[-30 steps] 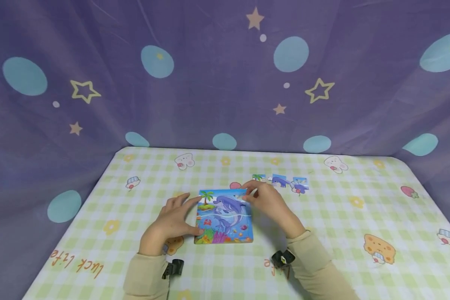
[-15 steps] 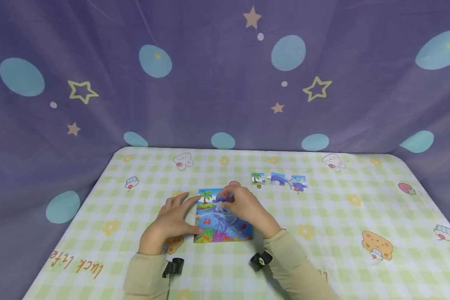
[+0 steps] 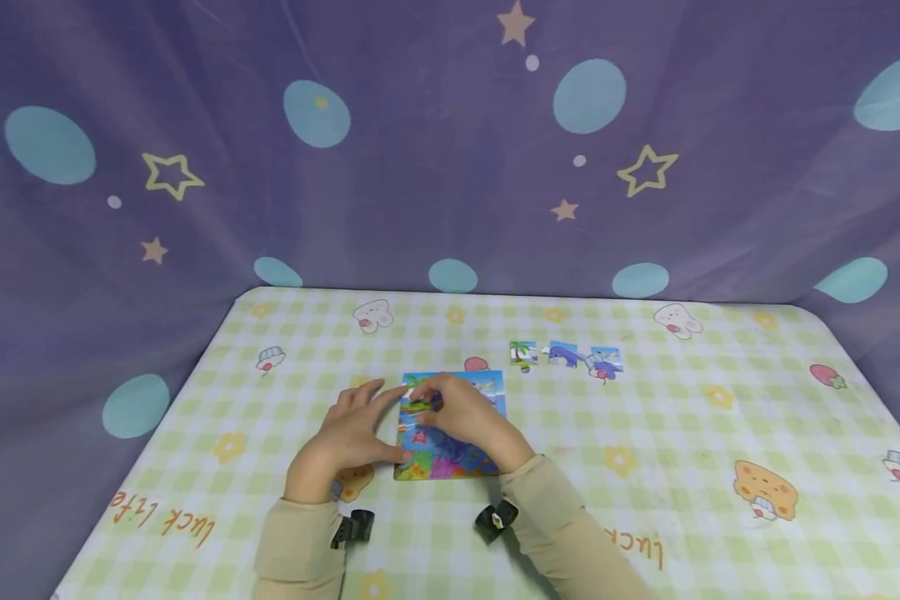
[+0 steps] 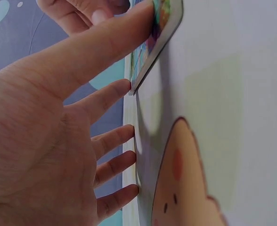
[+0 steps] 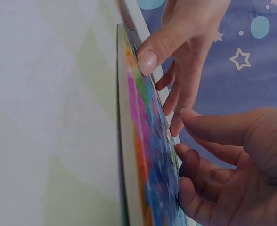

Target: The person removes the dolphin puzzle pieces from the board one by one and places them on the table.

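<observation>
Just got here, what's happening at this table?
A person has both hands at a sea-picture puzzle board. The left hand is spread at its left side, thumb on its edge. The right hand is over the board, fingers bent, with no piece visible between thumb and fingers. Three small picture pieces lie apart in a row beyond the board, toward the right, on the checked tablecloth.

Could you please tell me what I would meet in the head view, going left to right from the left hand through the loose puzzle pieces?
Left hand, sea-picture board, palm-tree piece, dolphin-head piece, rightmost loose piece.
</observation>
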`<state>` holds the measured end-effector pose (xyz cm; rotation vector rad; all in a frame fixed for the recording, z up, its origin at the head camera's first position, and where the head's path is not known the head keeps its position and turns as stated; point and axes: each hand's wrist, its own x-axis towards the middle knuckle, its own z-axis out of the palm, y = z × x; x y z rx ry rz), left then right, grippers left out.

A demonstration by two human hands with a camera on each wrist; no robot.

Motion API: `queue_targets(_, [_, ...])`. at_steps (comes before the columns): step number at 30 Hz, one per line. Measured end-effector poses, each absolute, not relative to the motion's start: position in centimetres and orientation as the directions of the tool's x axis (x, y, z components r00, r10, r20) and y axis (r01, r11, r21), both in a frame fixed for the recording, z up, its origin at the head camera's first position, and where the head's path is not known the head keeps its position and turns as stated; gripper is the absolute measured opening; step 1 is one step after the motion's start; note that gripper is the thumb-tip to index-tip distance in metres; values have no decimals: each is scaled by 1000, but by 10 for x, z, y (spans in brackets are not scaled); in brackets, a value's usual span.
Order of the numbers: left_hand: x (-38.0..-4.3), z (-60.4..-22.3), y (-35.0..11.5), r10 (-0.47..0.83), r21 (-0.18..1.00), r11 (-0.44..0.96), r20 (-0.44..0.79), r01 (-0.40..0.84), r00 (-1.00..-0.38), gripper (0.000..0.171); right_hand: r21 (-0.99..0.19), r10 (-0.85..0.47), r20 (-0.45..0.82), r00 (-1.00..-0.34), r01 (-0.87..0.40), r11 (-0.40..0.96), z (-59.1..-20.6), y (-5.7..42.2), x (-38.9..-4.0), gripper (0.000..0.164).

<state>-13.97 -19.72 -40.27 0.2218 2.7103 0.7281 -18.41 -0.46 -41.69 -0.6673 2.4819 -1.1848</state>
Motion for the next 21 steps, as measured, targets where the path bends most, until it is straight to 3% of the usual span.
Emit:
queue_targets(9, [-140, -404, -197, 234, 508, 859, -267, 70, -935, 93, -745, -563, -87, -822, -321, 585, -421, -5, -182, 32])
queue_targets(21, [-139, -404, -196, 227, 509, 858, -260, 66, -939, 94, -720, -551, -151, -821, -291, 630, -421, -5, -179, 38])
